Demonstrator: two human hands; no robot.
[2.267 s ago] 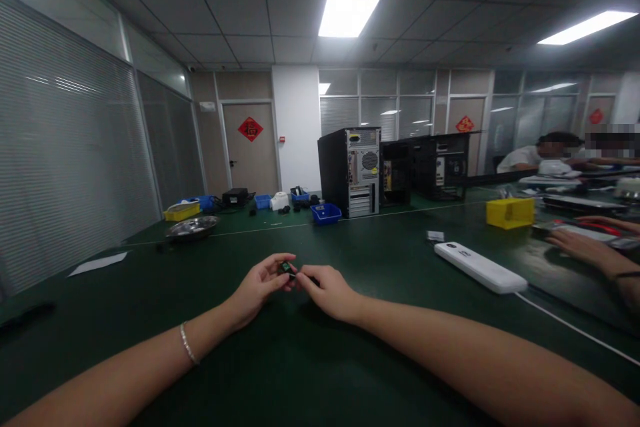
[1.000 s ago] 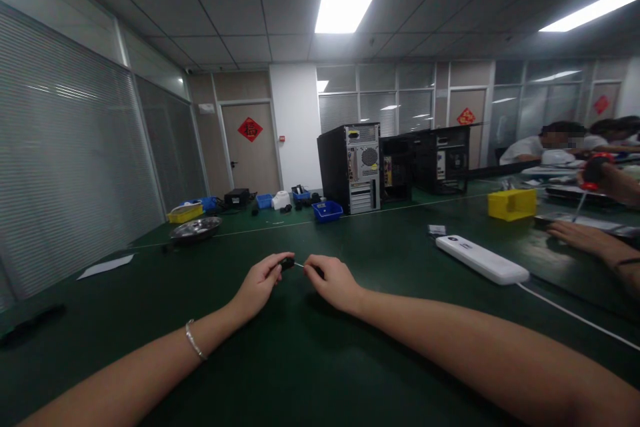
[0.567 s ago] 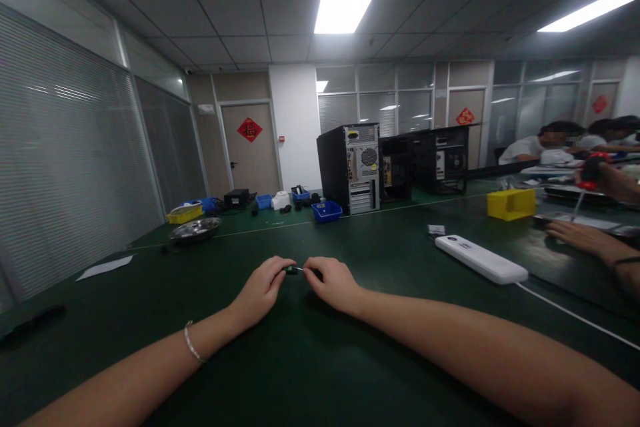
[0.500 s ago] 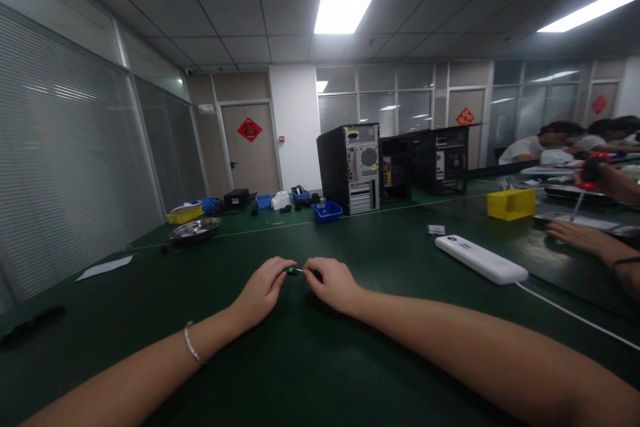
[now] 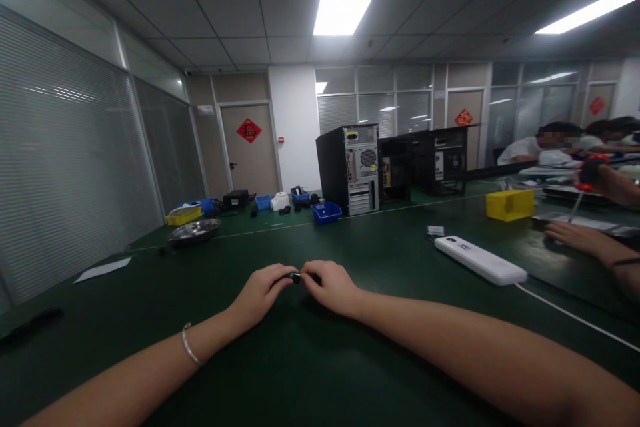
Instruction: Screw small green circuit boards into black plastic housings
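Above the dark green table (image 5: 320, 360), my two hands meet fingertip to fingertip. A small dark part with a silvery piece on it (image 5: 297, 277), too small to name surely, sits between them. My left hand (image 5: 264, 290), a bracelet (image 5: 189, 345) at its wrist, pinches the part from the left with thumb and fingers. From the right, my right hand (image 5: 330, 285) has its thumb and curled fingers closed at the part's other end. Most of the part is covered by fingertips.
At right lies a white power strip (image 5: 480, 260) with its cord, near a yellow bin (image 5: 510, 205). Another person's hand (image 5: 575, 238) works there with a red-handled screwdriver (image 5: 580, 197). Computer cases (image 5: 350, 170), a blue bin (image 5: 327, 212) and a metal bowl (image 5: 195, 231) stand farther back.
My fingertips have come closer together. The green piece and thin silvery bit seen between them before now show as one small dark part with a silvery piece.
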